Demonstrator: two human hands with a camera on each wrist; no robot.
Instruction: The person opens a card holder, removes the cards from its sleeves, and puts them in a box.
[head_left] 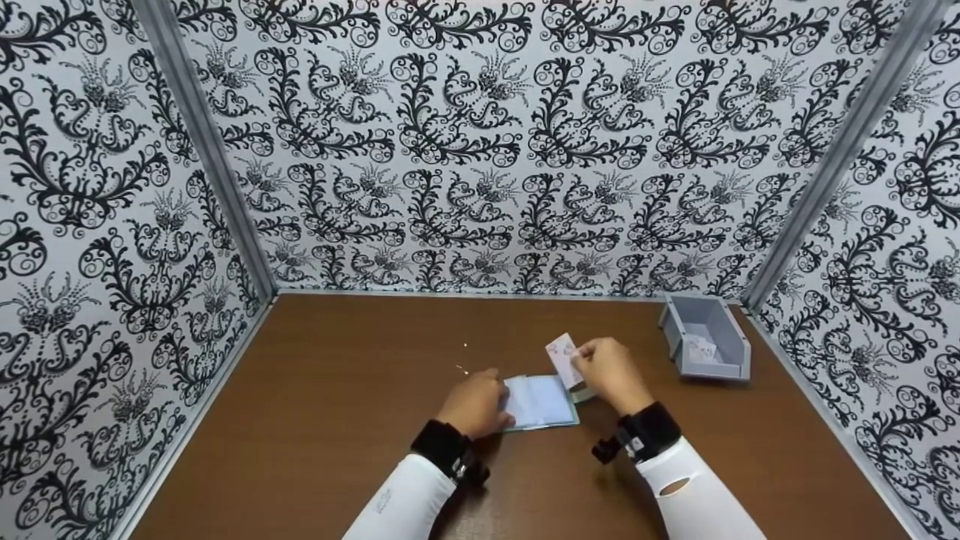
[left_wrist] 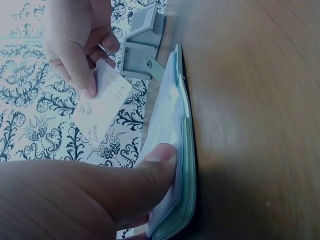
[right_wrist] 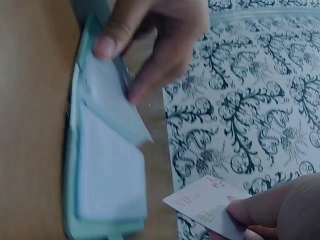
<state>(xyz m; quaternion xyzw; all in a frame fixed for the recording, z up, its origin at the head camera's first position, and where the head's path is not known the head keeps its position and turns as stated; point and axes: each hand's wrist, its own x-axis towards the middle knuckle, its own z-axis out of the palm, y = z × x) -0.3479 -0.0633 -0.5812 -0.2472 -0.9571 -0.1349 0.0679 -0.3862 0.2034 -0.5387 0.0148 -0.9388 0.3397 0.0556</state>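
Note:
A mint-green card holder lies open on the brown table, showing clear, whitish plastic sleeves. My left hand grips its left side; the thumb presses on the sleeves in the left wrist view. Just above the holder's right edge, my right hand pinches a white card between thumb and fingers. Red flower marks, the letters VIP and a gold chip show on the card in the right wrist view. A strap sticks out from the holder's right side, partly behind the right hand.
At the back right of the table stands a grey open-front bin with white cards inside. Tiny pale specks dot the wood beyond the left hand. Black-and-white patterned panels enclose the table at the back and sides.

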